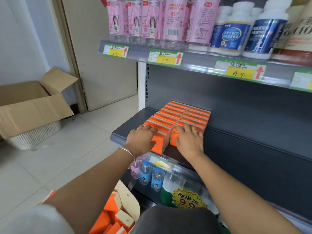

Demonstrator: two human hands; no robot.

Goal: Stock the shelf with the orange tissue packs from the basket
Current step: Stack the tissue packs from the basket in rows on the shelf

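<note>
Two rows of orange tissue packs (183, 114) stand on the dark grey shelf (244, 146), at its left end. My left hand (141, 141) lies over the front pack of the left row (158, 145), fingers across its top and thumb on its front face. My right hand (189, 141) rests the same way on the front pack of the right row (173, 138). More orange packs (109, 218) lie loose in the basket (130, 200) at the bottom, between my arms.
Pink bottles (148, 21) and white-and-blue jars (244, 29) fill the shelf above. Small water bottles (152, 176) stand on the shelf below. An open cardboard box (32, 107) sits on a white crate (35, 134) on the tiled floor at left.
</note>
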